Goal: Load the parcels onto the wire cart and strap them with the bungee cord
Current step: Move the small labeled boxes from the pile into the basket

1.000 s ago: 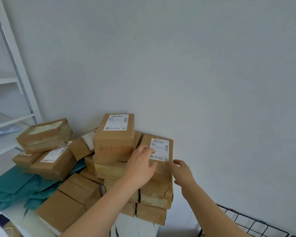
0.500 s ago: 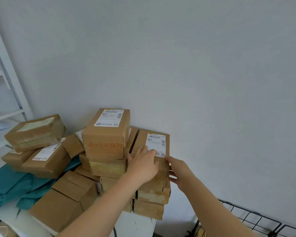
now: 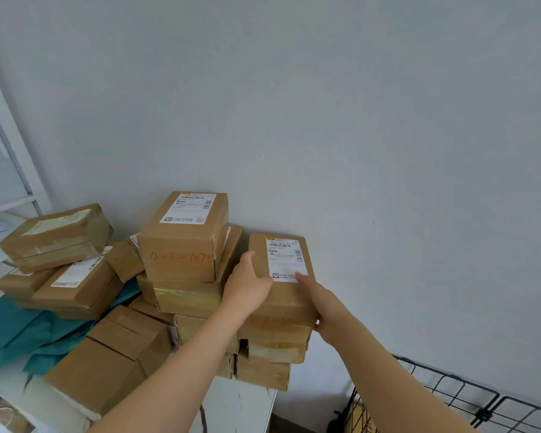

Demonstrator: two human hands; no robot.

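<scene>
Backdrop: pale grey wall (image 3: 325, 120), plain, filling the upper frame.

Far left edge: white shelving (image 3: 11, 157), one upright and its shelf boards only partly in view.

Lower left to lower centre: white table (image 3: 247, 407), carrying a heap of brown cardboard parcels. Teal bags (image 3: 19, 332) lie flat on it under the left group of boxes.

Left group: flat parcel (image 3: 57, 235), taped top, tilted, resting on lower boxes. Just beside and below it, long parcel (image 3: 75, 285), white label on its top face.

Lower centre-left: front parcel (image 3: 107, 367), plain face up, nearest the camera.

Centre: tall parcel (image 3: 181, 245), white shipping label on top, orange handwriting on its front face. It tops a stack standing against the wall.

Centre-right: held parcel (image 3: 281, 282), barcode label uppermost, at the top of the right-most stack by the table's right edge, close beside the tall parcel's stack. Whether it still touches the box beneath cannot be told.

Left hand (image 3: 247, 285): against the held parcel's left side, thumb raised along its top edge. Its fingers are hidden behind the box, apparently curled round it.

Right hand (image 3: 328, 310): thumb laid on the label, fingers hooked under the near right corner, gripping.

Lower right: wire cart (image 3: 450, 398), black mesh, beside the table and lower than its top.
</scene>
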